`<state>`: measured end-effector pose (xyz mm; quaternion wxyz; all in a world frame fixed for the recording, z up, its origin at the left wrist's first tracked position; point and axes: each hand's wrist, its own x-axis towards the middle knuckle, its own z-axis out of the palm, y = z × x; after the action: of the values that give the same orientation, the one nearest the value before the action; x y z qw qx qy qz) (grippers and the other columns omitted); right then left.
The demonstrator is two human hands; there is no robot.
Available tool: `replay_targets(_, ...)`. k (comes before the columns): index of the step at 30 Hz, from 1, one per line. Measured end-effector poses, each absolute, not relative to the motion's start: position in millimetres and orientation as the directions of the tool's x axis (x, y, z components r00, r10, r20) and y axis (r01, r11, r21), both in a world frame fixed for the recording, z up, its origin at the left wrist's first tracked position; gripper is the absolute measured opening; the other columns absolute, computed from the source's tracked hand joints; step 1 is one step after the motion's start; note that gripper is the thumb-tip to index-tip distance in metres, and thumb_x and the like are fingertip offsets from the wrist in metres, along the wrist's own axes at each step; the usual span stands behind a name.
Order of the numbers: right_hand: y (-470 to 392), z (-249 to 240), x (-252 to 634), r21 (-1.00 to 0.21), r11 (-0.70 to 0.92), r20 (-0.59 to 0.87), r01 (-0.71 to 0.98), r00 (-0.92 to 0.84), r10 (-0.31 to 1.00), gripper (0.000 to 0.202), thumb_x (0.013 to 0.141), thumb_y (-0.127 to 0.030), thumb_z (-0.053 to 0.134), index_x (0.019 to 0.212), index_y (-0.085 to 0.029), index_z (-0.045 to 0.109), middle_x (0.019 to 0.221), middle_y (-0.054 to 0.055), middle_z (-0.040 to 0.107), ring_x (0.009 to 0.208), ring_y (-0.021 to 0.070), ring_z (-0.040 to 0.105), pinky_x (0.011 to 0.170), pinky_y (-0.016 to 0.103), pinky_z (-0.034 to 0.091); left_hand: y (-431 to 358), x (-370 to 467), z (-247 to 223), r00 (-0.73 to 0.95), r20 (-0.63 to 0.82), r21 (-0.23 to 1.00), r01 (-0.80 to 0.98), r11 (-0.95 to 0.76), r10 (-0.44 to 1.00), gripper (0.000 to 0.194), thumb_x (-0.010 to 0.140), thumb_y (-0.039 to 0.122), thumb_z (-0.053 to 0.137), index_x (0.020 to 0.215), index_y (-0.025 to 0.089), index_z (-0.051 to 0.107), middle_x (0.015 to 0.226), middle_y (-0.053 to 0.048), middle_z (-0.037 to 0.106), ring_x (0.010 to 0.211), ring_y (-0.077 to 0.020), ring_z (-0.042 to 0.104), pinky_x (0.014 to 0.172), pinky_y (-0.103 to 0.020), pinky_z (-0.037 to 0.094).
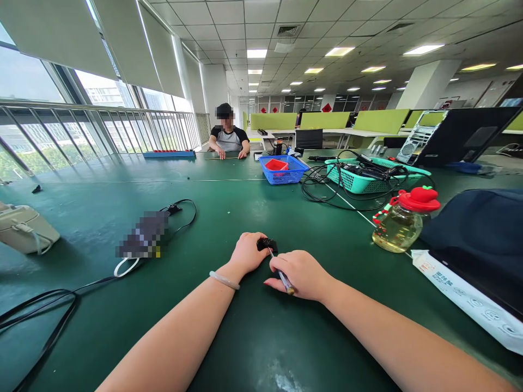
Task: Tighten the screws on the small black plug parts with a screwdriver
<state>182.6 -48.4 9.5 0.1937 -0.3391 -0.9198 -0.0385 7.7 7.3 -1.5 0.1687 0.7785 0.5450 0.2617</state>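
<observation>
The small black part (266, 245) is located on or just above the green surface (229, 212), directly ahead of the person; contact with the surface cannot be confirmed. The left hand (248, 252) holds the part from its left side, between the fingers and thumb. The right hand (300, 272) is closed around a screwdriver (287, 281), with the shaft pointing forward and left. The tip is at the part or very near it; seating cannot be verified.

Caution: if the tip is poorly seated and pressure is applied at an angle, it may slip and strike the left fingers, which lie just beside it. If the left grip is too light, the part may turn with the tool or skid across the smooth surface. A small loose piece, if released, could roll away.

To the right, well apart from the hands, stands a bottle (392, 233) with a red lid; a wide sweep of the right arm could tip it. Beyond are a blue basket (285, 175) and a green basket (357, 184) with loose black cables (316, 198) beside it.
</observation>
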Motion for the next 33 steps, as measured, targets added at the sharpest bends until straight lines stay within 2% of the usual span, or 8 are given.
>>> replay_targets(5, -49.4, 8.8, 182.1, -0.036, 0.759, 0.425, 0.65, -0.677, 0.601, 0.028, 0.088, -0.044, 0.06, 0.075, -0.019, 0.06, 0.063, 0.0, 0.063, 0.056, 0.014, 0.055, 0.055, 0.027, 0.028, 8.6, 7.8, -4.2, 0.266, 0.225, 0.544, 0.764, -0.347, 0.937, 0.022, 0.075, 0.025, 0.068, 0.096, 0.022, 0.07, 0.099, -0.005, 0.072, 0.106, -0.0265, 0.058, 0.094, -0.039, 0.046)
replay_targets(11, -49.4, 8.2, 181.4, 0.043, 0.758, 0.473, 0.651, -0.682, 0.558, 0.025, 0.09, -0.031, 0.053, 0.07, -0.018, 0.059, 0.062, 0.0, 0.061, 0.054, 0.0122, 0.052, 0.056, 0.028, 0.026, 10.3, 7.3, -6.3, 0.271, 0.229, 0.53, 0.771, -0.353, 0.935, 0.025, 0.074, 0.026, 0.068, 0.099, 0.022, 0.069, 0.099, -0.004, 0.072, 0.107, -0.0263, 0.057, 0.097, -0.04, 0.045)
replay_targets(16, -51.9, 9.0, 179.8, 0.088, 0.743, 0.442, 0.663, -0.695, 0.567, 0.024, 0.092, -0.025, 0.049, 0.071, -0.018, 0.059, 0.064, 0.001, 0.061, 0.054, 0.0123, 0.051, 0.057, 0.029, 0.025, 10.3, 7.0, -5.9, 0.274, 0.234, 0.527, 0.77, -0.359, 0.933, 0.024, 0.075, 0.027, 0.067, 0.098, 0.022, 0.069, 0.098, -0.004, 0.072, 0.106, -0.0266, 0.058, 0.096, -0.04, 0.046)
replay_targets(23, -58.5, 14.6, 173.5, 0.11, 0.713, 0.323, 0.693, -0.703, 0.633, 0.018, 0.09, -0.023, 0.054, 0.074, -0.018, 0.06, 0.071, 0.003, 0.063, 0.058, 0.014, 0.053, 0.057, 0.031, 0.024, 9.5, 7.5, -4.7, 0.273, 0.233, 0.534, 0.766, -0.357, 0.933, 0.022, 0.076, 0.027, 0.067, 0.097, 0.022, 0.069, 0.098, -0.005, 0.072, 0.106, -0.0266, 0.058, 0.095, -0.039, 0.047)
replay_targets(33, -60.4, 15.8, 173.1, 0.109, 0.71, 0.371, 0.696, -0.691, 0.62, 0.02, 0.092, -0.022, 0.051, 0.073, -0.018, 0.059, 0.068, 0.002, 0.06, 0.058, 0.0136, 0.05, 0.056, 0.031, 0.023, 10.3, 7.0, -5.8, 0.276, 0.223, 0.54, 0.764, -0.354, 0.935, 0.023, 0.076, 0.028, 0.066, 0.097, 0.022, 0.069, 0.098, -0.005, 0.072, 0.107, -0.0272, 0.057, 0.096, -0.04, 0.046)
